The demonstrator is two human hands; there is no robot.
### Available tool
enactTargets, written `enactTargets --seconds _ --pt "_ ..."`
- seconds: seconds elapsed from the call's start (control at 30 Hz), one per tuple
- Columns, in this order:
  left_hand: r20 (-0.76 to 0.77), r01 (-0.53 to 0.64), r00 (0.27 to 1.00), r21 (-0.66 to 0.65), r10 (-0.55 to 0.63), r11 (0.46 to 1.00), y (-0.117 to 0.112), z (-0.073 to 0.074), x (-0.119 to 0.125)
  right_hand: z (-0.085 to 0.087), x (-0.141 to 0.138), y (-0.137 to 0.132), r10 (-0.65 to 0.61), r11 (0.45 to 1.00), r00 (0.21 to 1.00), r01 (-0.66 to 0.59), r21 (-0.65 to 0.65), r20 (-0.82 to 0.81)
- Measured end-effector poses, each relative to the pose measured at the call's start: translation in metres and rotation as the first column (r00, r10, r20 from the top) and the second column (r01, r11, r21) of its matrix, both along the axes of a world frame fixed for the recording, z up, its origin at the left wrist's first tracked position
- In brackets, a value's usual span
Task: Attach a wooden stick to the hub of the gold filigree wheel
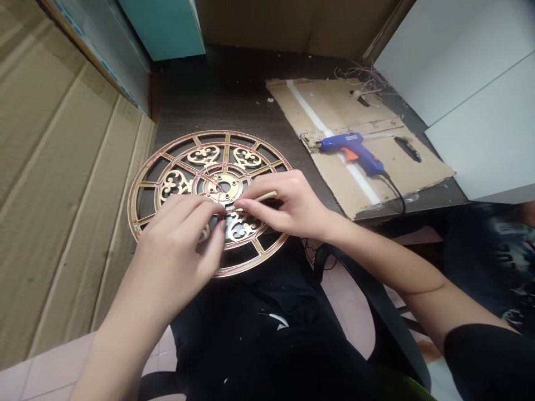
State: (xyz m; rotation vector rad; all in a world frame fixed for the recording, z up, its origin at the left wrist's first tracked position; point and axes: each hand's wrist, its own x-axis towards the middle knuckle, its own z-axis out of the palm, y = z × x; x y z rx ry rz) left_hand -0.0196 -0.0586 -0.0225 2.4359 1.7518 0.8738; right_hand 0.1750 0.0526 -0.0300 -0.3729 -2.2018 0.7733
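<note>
Bending over the gold fretwork wheel [175, 184], I have both hands at its middle, right by the hub [221, 188]. The wheel lies flat at the desk's near edge, with thin red lines running over its spokes and rim. My left hand [175, 239] sits palm down over the wheel's near side, fingers curled and bunched, their tips at the wheel just below the hub (whether they pinch anything, I cannot tell). My right hand [282, 203] comes in from the right, wrist low, fingers curled closed around a pale stick [267, 195] whose end pokes out past them. The two sets of fingertips nearly meet over the hub.

Beyond the wheel, on the dark desk [200, 94], a cardboard sheet [418, 172] carries a blue glue gun [351, 151] with an orange trigger, its black cord [399, 195] dropping off the edge. A tangle of thin wires [359, 78] lies at the sheet's far end. White panels [472, 72] stand to the right, a teal box [163, 28] at the back, and corrugated cardboard [62, 167] along the left.
</note>
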Motion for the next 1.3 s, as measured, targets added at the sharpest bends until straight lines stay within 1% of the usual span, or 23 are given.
enactTargets --seconds 0.17,0.33,0.57,0.7,0.87,1.1,1.17,1.3 --pt "-0.006 0.009 1.0 0.007 -0.009 1.0 -0.0001 -0.0005 0.0009 0.0008 -0.0007 -0.0009 -0.044 0.998 0.999 0.043 -0.034 -0.004" --pt "-0.01 0.014 1.0 0.022 -0.014 1.0 -0.0008 -0.001 0.0006 0.0012 -0.0007 -0.0012 -0.06 0.995 0.998 0.061 -0.077 0.014" --pt "-0.011 0.015 1.0 0.019 -0.015 1.0 0.0009 -0.0019 -0.0004 0.0025 -0.0001 -0.0014 -0.088 0.991 0.996 0.089 -0.097 0.012" --pt "-0.023 0.012 1.0 0.031 -0.012 0.999 0.0007 -0.0019 -0.0009 0.0025 0.0004 -0.0014 -0.071 0.993 0.997 0.072 -0.091 0.014" --pt "-0.016 0.013 1.0 -0.005 -0.013 1.0 0.0005 -0.0012 -0.0005 0.0022 0.0004 -0.002 -0.087 0.994 0.996 0.084 -0.069 -0.034" --pt "-0.002 0.01 1.0 -0.003 -0.01 1.0 -0.0004 -0.0016 0.0005 0.0025 0.0009 -0.001 -0.001 0.999 1.0 0.0 -0.05 -0.017" --pt "-0.007 0.017 1.0 -0.006 -0.017 1.0 -0.0005 -0.001 0.0004 0.0021 0.0008 -0.0007 -0.002 0.999 1.0 0.001 -0.051 -0.019" --pt "-0.014 0.023 1.0 0.0 -0.023 1.0 -0.0001 0.0 -0.0008 0.002 0.0003 -0.0012 -0.046 0.995 0.999 0.046 -0.088 0.001"
